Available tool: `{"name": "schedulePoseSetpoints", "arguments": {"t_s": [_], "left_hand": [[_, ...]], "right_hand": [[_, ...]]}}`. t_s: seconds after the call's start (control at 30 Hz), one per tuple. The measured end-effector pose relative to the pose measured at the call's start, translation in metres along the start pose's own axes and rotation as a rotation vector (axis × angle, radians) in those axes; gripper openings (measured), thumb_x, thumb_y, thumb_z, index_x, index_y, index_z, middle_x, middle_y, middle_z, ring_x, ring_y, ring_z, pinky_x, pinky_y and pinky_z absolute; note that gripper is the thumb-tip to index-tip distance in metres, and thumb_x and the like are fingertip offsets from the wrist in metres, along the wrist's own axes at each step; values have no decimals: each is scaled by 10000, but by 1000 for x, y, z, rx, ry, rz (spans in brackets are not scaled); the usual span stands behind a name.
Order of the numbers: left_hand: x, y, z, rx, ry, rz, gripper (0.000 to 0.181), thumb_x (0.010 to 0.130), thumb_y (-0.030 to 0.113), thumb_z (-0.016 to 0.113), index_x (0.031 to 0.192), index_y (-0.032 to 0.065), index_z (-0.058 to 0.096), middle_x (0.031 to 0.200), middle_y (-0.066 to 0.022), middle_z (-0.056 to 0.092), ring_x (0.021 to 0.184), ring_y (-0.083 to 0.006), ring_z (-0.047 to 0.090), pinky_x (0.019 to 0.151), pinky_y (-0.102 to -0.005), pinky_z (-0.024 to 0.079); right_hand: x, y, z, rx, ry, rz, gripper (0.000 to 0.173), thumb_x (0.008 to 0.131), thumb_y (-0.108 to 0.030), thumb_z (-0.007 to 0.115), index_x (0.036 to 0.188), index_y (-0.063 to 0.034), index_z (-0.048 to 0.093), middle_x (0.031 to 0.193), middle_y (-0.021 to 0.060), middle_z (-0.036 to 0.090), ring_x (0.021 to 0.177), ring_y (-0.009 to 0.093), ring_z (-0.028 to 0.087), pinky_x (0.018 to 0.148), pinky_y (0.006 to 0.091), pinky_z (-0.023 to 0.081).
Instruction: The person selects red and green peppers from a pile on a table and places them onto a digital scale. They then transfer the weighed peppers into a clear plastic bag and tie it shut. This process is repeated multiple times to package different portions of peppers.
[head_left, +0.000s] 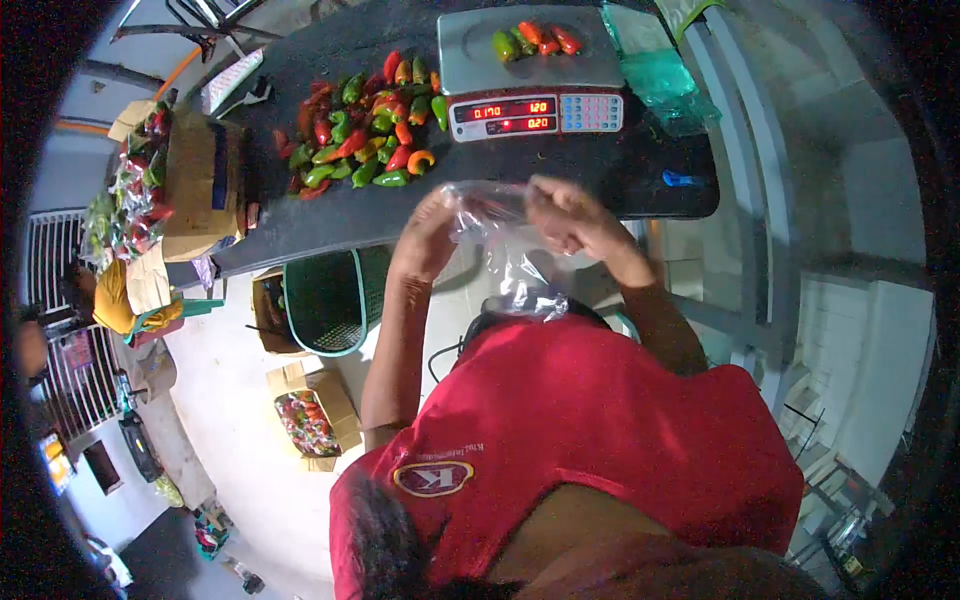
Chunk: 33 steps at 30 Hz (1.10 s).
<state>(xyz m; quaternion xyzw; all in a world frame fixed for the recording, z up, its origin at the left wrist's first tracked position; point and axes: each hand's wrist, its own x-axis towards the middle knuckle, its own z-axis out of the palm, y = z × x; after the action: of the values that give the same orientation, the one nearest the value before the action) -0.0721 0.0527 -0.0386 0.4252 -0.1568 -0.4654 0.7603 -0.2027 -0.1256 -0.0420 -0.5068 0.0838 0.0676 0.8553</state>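
Note:
Between both hands, near the table's front edge, a clear plastic bag (514, 262) hangs down towards the red shirt. My left hand (427, 232) pinches one side of its upper rim. My right hand (574, 221) grips the opposite side, slightly blurred. Beyond them stands a digital scale (531, 82) with a lit red display. On its metal plate lie several small red and green peppers (551, 39). To the scale's left spreads a loose pile of red, green and orange peppers (364, 131) on the dark table (480, 161).
Green-tinted plastic bags (660, 79) lie right of the scale, a blue object (682, 178) nearer. At left, a cardboard box (202, 187) adjoins bagged peppers (142, 187). Below are a green plastic basket (326, 300) and an open carton of bagged peppers (307, 424). A person is partly visible far left.

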Motion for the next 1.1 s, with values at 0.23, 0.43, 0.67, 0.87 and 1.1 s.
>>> {"name": "schedulePoseSetpoints", "arguments": {"t_s": [0.23, 0.43, 0.67, 0.87, 1.1], "left_hand": [[46, -22, 25, 82, 72, -140, 242, 842, 303, 588, 867, 71, 524, 688, 53, 474, 624, -58, 424, 586, -203, 354], [67, -6, -11, 248, 104, -125, 383, 886, 388, 495, 767, 38, 598, 713, -56, 609, 609, -106, 540, 564, -246, 410], [87, -13, 9, 1166, -380, -403, 265, 824, 172, 565, 1062, 57, 590, 997, -99, 633, 842, -178, 584, 777, -327, 448], [80, -53, -15, 1508, -33, -49, 256, 732, 178, 652, 958, 62, 615, 984, -148, 600, 887, -330, 569, 794, -401, 436], [73, -71, -46, 1358, 492, -103, 211, 704, 118, 614, 890, 33, 562, 886, -194, 591, 843, -399, 556, 710, -451, 441]], "right_hand": [[18, -16, -61, 160, 116, -161, 328, 890, -302, 506, 670, -60, 526, 616, 18, 516, 490, 135, 474, 511, 279, 389], [21, -40, -103, -265, -163, 31, 305, 901, -269, 511, 686, -52, 515, 596, -16, 494, 518, 46, 437, 470, 198, 333], [58, -61, -90, -897, -370, -274, 208, 838, -183, 578, 775, 12, 538, 556, 79, 424, 532, 128, 390, 519, 317, 350], [112, -62, -122, -868, -109, -525, 159, 842, -175, 576, 847, -17, 569, 850, 44, 577, 772, 127, 553, 719, 257, 436], [220, -84, -211, -1591, 816, -582, 414, 787, -331, 616, 1101, -76, 532, 996, 154, 552, 948, 286, 536, 781, 381, 452]]}}
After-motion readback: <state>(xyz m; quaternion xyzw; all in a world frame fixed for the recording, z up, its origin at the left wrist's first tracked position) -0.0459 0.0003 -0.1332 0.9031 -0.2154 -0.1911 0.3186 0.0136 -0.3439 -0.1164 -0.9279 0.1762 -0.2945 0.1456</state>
